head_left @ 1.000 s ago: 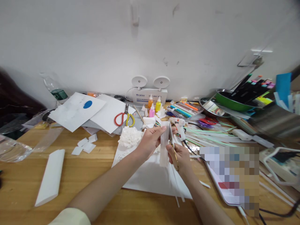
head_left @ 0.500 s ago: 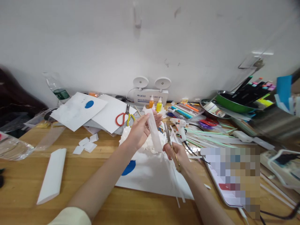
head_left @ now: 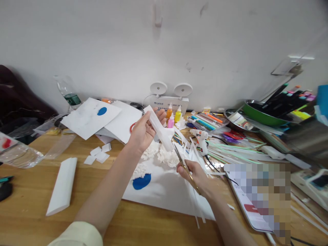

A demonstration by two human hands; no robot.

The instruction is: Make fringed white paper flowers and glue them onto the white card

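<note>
My left hand (head_left: 143, 131) pinches a folded strip of white paper (head_left: 160, 131) between thumb and fingers, raised over the table. In my right hand (head_left: 193, 176) is a pair of gold-handled scissors (head_left: 180, 158), their blades pointing up and left near the strip's lower end. Whether the blades touch the paper I cannot tell. Below both hands lies a white sheet (head_left: 164, 194) with a blue patch (head_left: 141, 181) and crumpled white bits (head_left: 166, 157). Thin white strips (head_left: 194, 201) hang or lie below the right hand.
A glue gun (head_left: 201, 138) with a cord lies to the right, near a phone (head_left: 246, 201). Small paint bottles (head_left: 177, 114) stand behind the hands. To the left are a folded white paper piece (head_left: 63, 186), small paper squares (head_left: 96, 155) and a plastic bottle (head_left: 68, 94).
My left hand has moved up and left with the paper strip, which now slants more. The scissors now tilt further left, toward the strip's lower end. The view has shifted slightly.
</note>
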